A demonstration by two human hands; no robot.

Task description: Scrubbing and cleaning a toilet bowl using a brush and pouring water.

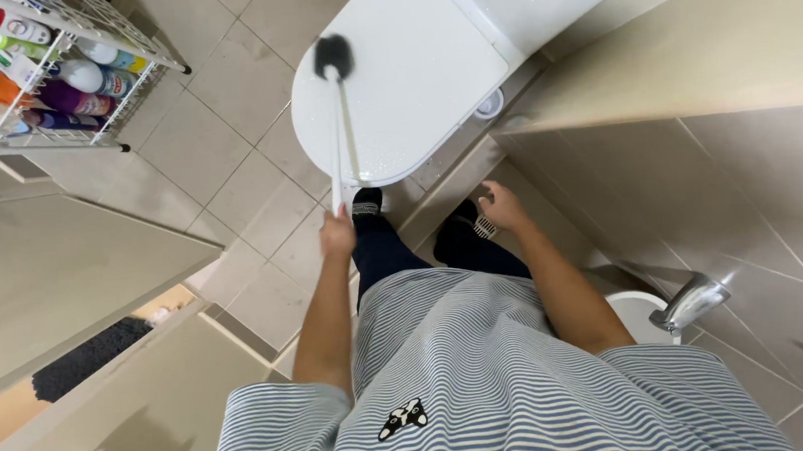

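Brush [337,117] sits in the left hand [337,234], whose fingers are wrapped tight around the lower end of the white handle. Its long axis runs almost straight away from the person, up the picture, tilting slightly right. The dark bristle head points away and rests on the closed white toilet lid [410,74], near the lid's left side. The right hand [500,205] hangs free beside the toilet, touching nothing, its fingers loosely curled and slightly apart. Beneath both hands are dark trousers and socked feet on the tiled floor [226,134]. A wire rack [119,94] of bottles stands well to the left. A chrome tap [691,301] juts out at lower right.
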